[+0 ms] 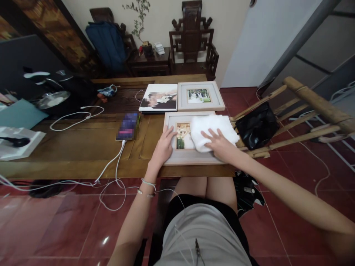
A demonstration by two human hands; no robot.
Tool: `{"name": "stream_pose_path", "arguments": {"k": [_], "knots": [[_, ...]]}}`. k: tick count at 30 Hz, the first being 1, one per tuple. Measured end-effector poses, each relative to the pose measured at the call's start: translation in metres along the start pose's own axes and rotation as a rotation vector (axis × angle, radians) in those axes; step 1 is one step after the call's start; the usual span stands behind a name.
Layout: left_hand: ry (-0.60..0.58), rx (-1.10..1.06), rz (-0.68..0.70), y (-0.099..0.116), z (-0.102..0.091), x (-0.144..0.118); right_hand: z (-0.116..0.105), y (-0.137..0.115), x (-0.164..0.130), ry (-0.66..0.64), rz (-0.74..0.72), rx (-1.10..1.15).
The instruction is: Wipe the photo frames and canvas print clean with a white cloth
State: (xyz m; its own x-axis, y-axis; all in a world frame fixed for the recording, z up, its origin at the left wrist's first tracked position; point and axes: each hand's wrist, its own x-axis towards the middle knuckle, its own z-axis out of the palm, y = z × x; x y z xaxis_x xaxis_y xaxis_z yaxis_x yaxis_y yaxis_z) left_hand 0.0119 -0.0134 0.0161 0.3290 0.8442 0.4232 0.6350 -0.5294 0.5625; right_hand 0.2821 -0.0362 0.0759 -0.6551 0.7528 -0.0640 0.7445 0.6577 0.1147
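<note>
A brown wooden table point(77, 147) runs from the left edge to the middle of the frame, its top partly glossy. At its right end, in the centre of the frame, a picture frame point(181, 157) lies flat. The left hand point(165, 143) rests on its left side, fingers slightly apart. The right hand point(217, 144) presses a folded white cloth point(208, 125) onto its right half, fingers spread.

Just above lie a second frame point(199, 96) and, touching its left side, a photo panel point(161, 98). Left of centre is a phone point(128, 125) with a white cable point(111, 162) plugged in; a white power strip point(19, 144) sits at the left edge.

At the top centre, a dark carved chair point(191, 33) stands against a pale wall point(163, 22), beside a small table point(135, 69) bearing a potted plant point(148, 50). A white door point(246, 48) is at upper right. Below it, a black bag point(257, 125) lies on a bamboo chair point(313, 96). Red tiles point(91, 225) cover the floor.
</note>
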Motion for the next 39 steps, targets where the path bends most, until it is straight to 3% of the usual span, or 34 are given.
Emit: {"name": "stream_pose_path", "arguments": {"k": [5,9,15,19,22,27,31,36,39], "knots": [[0.011,0.042,0.001,-0.006,0.002,-0.001,-0.022,-0.046,-0.039,-0.104,-0.088,0.186],[0.004,0.050,0.008,-0.011,0.003,-0.001,-0.025,-0.060,-0.036,-0.126,-0.109,0.255],[-0.006,0.059,0.015,-0.014,0.004,0.000,-0.003,-0.039,0.021,-0.020,0.015,0.163],[-0.019,0.076,0.004,-0.011,0.004,0.000,-0.009,-0.012,0.072,0.090,0.098,0.136],[-0.016,0.076,0.000,-0.009,0.003,0.001,-0.013,-0.002,0.110,0.184,0.040,0.089],[0.014,0.066,-0.003,-0.010,0.005,0.000,-0.003,-0.008,0.148,0.159,-0.040,0.034],[0.030,0.039,0.008,-0.014,0.008,-0.001,-0.002,0.002,0.137,0.119,0.079,0.070],[0.026,0.042,0.016,-0.020,0.010,-0.001,-0.012,0.050,0.092,0.048,0.257,0.050],[0.043,0.037,0.010,-0.021,0.011,-0.001,-0.012,0.068,0.063,0.029,0.287,-0.023]]}}
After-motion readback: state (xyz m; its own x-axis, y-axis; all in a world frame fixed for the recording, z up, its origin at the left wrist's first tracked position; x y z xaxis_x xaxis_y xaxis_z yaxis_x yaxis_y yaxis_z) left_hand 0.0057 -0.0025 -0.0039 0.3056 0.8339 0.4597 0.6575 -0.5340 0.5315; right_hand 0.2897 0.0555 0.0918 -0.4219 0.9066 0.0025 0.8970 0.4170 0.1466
